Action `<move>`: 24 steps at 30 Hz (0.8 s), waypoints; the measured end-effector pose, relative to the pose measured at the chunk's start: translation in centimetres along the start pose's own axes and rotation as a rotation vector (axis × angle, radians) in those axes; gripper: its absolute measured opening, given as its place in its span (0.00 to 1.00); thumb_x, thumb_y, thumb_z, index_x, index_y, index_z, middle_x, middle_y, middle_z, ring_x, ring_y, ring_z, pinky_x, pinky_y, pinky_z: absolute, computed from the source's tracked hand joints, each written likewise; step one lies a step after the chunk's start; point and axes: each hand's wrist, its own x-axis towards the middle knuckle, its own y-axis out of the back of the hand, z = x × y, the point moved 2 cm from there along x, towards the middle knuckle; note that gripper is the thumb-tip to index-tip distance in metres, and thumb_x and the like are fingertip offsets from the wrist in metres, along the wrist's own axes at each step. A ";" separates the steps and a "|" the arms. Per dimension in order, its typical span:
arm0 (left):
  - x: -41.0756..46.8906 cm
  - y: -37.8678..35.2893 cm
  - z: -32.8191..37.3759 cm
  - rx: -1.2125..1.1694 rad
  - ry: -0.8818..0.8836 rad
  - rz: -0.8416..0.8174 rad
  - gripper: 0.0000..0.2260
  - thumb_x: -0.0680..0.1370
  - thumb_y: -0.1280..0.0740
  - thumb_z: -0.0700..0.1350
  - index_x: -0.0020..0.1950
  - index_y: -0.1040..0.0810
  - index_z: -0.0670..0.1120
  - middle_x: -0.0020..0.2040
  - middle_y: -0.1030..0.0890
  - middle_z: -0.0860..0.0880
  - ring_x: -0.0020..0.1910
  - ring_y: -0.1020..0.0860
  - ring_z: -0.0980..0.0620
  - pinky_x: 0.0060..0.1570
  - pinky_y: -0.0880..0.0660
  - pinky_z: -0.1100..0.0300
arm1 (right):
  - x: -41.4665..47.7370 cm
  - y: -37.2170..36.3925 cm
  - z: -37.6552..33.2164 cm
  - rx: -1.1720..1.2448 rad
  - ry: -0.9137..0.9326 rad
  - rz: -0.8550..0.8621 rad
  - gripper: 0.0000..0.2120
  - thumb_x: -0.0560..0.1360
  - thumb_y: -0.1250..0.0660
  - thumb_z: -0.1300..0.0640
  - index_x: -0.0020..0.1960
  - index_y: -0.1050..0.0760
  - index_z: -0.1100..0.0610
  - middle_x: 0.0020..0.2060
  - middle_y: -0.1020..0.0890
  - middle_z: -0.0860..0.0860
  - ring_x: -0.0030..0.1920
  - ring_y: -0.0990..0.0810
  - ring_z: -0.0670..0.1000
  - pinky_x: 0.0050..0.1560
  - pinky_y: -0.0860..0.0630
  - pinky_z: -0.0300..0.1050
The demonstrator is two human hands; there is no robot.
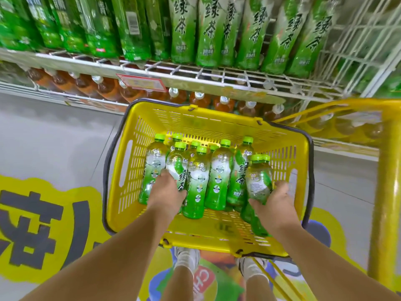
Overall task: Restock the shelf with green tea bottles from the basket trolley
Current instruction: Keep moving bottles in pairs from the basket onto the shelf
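A yellow basket point(217, 124) on a trolley holds several green tea bottles point(219, 177) with green caps, leaning against one another. My left hand point(166, 192) reaches into the basket and grips one bottle point(176, 164) near the left side. My right hand point(274, 203) holds another bottle point(259, 179) at the basket's right side, raised a little above the others. Above, the white wire shelf point(195, 72) carries a row of the same green tea bottles point(208, 33).
A lower shelf holds brown tea bottles point(108, 88) with white caps. The yellow trolley frame point(385, 192) rises at the right. A red price tag point(141, 82) hangs on the shelf edge. Grey floor with yellow graphics lies to the left.
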 end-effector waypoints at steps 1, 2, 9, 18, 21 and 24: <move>0.3 0.0 0.0 -0.008 0.016 0.003 0.35 0.74 0.24 0.47 0.73 0.39 0.37 0.64 0.25 0.40 0.62 0.24 0.42 0.57 0.26 0.54 | 0.4 -0.3 0.1 -0.005 -0.003 -0.008 0.26 0.74 0.26 0.55 0.61 0.40 0.57 0.55 0.22 0.58 0.50 0.21 0.60 0.46 0.22 0.52; 0.7 0.0 0.0 -0.021 0.033 0.005 0.35 0.74 0.24 0.47 0.73 0.39 0.37 0.64 0.24 0.40 0.62 0.23 0.42 0.57 0.26 0.54 | 0.7 -0.5 0.1 -0.002 -0.002 -0.007 0.24 0.73 0.25 0.54 0.58 0.39 0.55 0.53 0.21 0.57 0.49 0.20 0.59 0.46 0.20 0.54; 1.0 -0.3 0.2 -0.034 0.076 0.020 0.33 0.71 0.22 0.42 0.68 0.38 0.39 0.57 0.20 0.40 0.52 0.20 0.41 0.42 0.28 0.56 | 1.1 0.2 0.9 0.121 -0.017 -0.083 0.35 0.74 0.26 0.53 0.74 0.39 0.56 0.42 0.25 0.45 0.35 0.21 0.47 0.26 0.30 0.39; 0.8 -0.1 -0.8 -0.121 0.042 -0.007 0.25 0.69 0.25 0.44 0.57 0.37 0.46 0.41 0.24 0.51 0.36 0.22 0.51 0.27 0.31 0.59 | 2.7 -2.1 0.9 0.553 -0.150 -0.214 0.38 0.70 0.26 0.58 0.74 0.41 0.59 0.60 0.25 0.52 0.60 0.26 0.56 0.64 0.29 0.55; 0.3 0.6 -1.0 -0.232 0.071 -0.043 0.22 0.69 0.23 0.47 0.54 0.33 0.47 0.43 0.24 0.51 0.38 0.23 0.53 0.30 0.30 0.59 | 2.6 -2.1 1.2 0.707 -0.156 -0.257 0.41 0.73 0.30 0.64 0.79 0.48 0.56 0.70 0.33 0.54 0.67 0.33 0.56 0.70 0.39 0.57; -0.3 0.9 -0.8 -0.244 0.017 -0.093 0.19 0.69 0.23 0.47 0.50 0.30 0.44 0.41 0.22 0.48 0.34 0.24 0.52 0.29 0.29 0.58 | 2.5 -1.6 1.9 0.854 -0.188 -0.307 0.44 0.71 0.37 0.68 0.81 0.54 0.51 0.78 0.44 0.55 0.76 0.43 0.59 0.73 0.48 0.61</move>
